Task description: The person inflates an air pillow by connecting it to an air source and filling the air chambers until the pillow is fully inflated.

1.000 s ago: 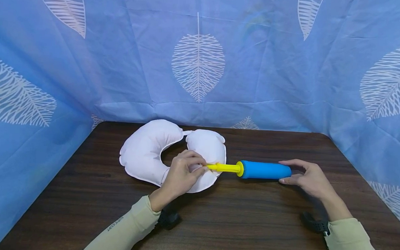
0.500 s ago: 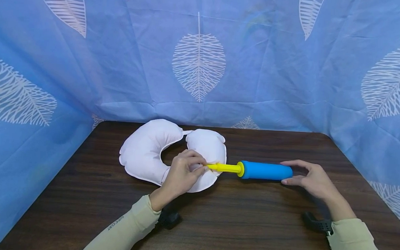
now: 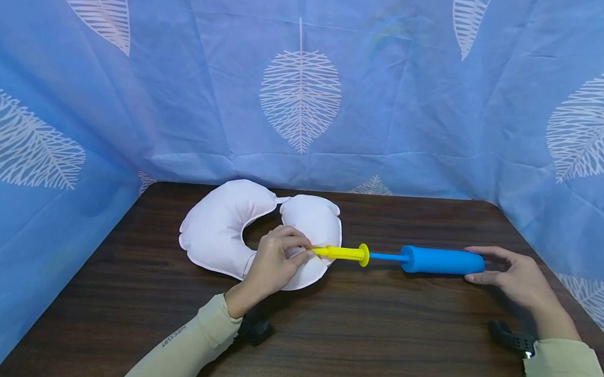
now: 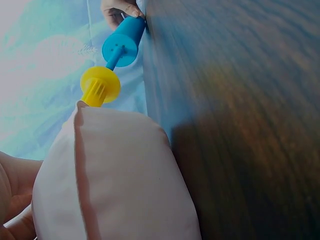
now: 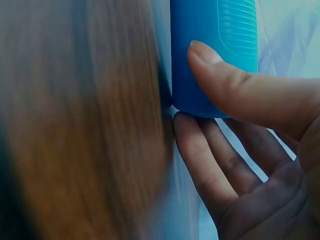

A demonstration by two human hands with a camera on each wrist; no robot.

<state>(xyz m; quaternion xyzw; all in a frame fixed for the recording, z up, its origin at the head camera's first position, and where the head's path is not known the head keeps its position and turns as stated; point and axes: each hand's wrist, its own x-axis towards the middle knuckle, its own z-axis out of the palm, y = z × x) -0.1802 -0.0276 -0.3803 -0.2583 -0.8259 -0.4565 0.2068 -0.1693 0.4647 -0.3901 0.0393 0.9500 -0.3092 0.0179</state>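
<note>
A white U-shaped neck pillow (image 3: 221, 224), plump and seamed along its edge, lies on the table. Over its near right part my left hand (image 3: 274, 259) pinches the tip of a hand pump's yellow nozzle (image 3: 342, 253); the fingertips hide where nozzle and pillow meet. A thin blue rod (image 3: 385, 257) shows between the yellow collar and the pump's blue barrel (image 3: 441, 260). At the barrel's far right end, my right hand (image 3: 521, 276) grips it between thumb and fingers. In the right wrist view the thumb (image 5: 215, 70) presses the barrel's side near its end.
The dark wood-grain table (image 3: 367, 335) has its right edge close beyond my right hand. A blue curtain (image 3: 405, 103) with white leaf prints hangs behind and at both sides. Black straps with devices (image 3: 511, 340) sit at my wrists.
My right hand has moved right, drawing the blue barrel away from the yellow collar and baring the rod. The left hand, nozzle and pillow have stayed nearly still.
</note>
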